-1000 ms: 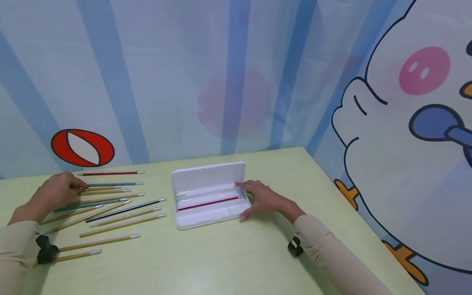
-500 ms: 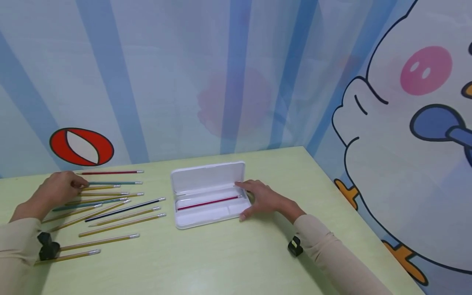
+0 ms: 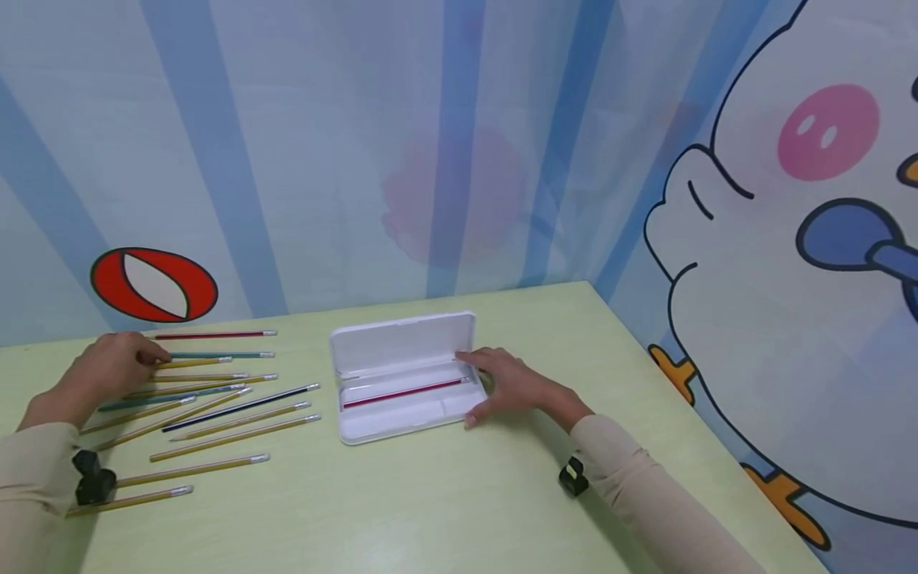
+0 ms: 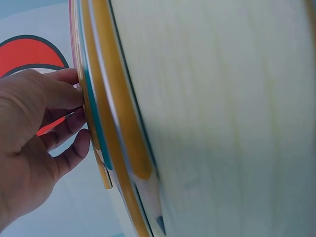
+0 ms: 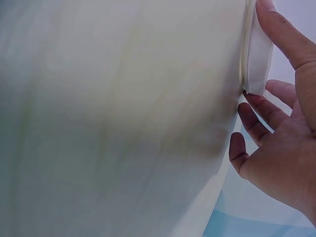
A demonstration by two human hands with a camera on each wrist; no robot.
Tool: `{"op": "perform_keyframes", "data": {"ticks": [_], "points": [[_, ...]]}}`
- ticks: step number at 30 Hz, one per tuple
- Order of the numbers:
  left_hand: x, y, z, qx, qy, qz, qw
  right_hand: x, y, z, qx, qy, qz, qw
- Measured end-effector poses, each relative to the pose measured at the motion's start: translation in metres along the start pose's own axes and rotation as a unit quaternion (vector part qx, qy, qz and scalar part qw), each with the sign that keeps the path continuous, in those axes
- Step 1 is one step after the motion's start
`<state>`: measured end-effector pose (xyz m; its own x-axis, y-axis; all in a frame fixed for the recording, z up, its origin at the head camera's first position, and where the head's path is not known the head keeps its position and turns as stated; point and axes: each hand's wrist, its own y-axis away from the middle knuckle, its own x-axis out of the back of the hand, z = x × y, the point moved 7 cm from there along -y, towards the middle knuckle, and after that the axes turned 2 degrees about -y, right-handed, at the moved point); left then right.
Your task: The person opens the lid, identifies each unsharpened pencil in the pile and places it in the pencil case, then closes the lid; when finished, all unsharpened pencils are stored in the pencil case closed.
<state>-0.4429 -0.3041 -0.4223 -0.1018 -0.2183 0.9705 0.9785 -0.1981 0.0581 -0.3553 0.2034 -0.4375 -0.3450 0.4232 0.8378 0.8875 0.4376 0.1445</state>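
Slightly nearer the person than a second ago lies one slim yellow pencil with a white eraser end [image 3: 208,378]; both hands keep their places. Pale blue striped wall covering [image 3: 344,159] backs a light yellow-green, wood-grained table [image 3: 402,510]. Near its middle stands an open, rectangular white plastic case [image 3: 405,344], lid raised. Right hand [image 3: 511,385]: clamped across the case's right end, thumb at the front corner, forefinger by the hinge. Left hand [image 3: 107,371]: thumb and forefinger together among the pencils left of the case; whether they pinch one, I cannot tell. These lie loose, mostly yellow, with one dark blue pencil [image 3: 240,408]. Inside the case, one thin crimson pencil [image 3: 402,394] lies lengthwise.
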Motion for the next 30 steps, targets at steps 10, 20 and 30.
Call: {"op": "perform_keyframes", "data": {"ticks": [10, 20, 30], "points": [[-0.0004, -0.0006, -0.0005, -0.003, -0.004, -0.002, 1.0000, -0.0020, 0.0008, 0.0000, -0.008, -0.005, -0.002, 1.0000], [-0.0023, -0.0017, 0.0011, -0.033, 0.001, 0.004, 0.9995, -0.0012, 0.0014, 0.0000, -0.006, -0.006, -0.002, 1.0000], [0.0000, 0.0012, 0.0034, -0.045, 0.008, 0.019, 0.9988, 0.0000, 0.0005, -0.0005, -0.002, -0.004, 0.000, 1.0000]]}}
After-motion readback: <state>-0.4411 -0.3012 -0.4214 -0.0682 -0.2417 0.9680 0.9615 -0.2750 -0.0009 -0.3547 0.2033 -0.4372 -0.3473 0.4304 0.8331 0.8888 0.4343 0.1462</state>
